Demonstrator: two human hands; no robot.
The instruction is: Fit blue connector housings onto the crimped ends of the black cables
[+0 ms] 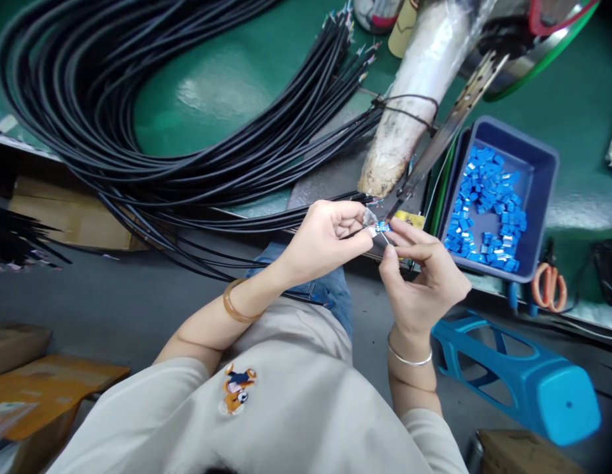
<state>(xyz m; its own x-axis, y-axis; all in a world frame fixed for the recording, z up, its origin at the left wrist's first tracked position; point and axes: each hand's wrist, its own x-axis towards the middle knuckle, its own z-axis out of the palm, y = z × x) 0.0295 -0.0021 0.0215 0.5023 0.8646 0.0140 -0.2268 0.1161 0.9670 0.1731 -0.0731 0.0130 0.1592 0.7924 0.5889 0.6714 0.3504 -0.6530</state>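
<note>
Gently steady the blue connector [383, 226] pinched in your left hand [326, 238] near the worktop's [162, 125] front edge, guiding straight the white wire [385, 238] your right hand [422, 283] pinches.

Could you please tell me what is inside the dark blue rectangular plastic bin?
Small bright-blue blocks lie loosely piled in the bin, with parts of its floor showing; anything beneath them is covered.

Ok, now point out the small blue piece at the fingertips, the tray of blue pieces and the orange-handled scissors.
Small blue piece [383, 226]: head view, on its blue body.
Tray [532, 166]: head view, bare inside, upper right.
Orange-handled scissors [551, 284]: head view, on the handles.
</note>
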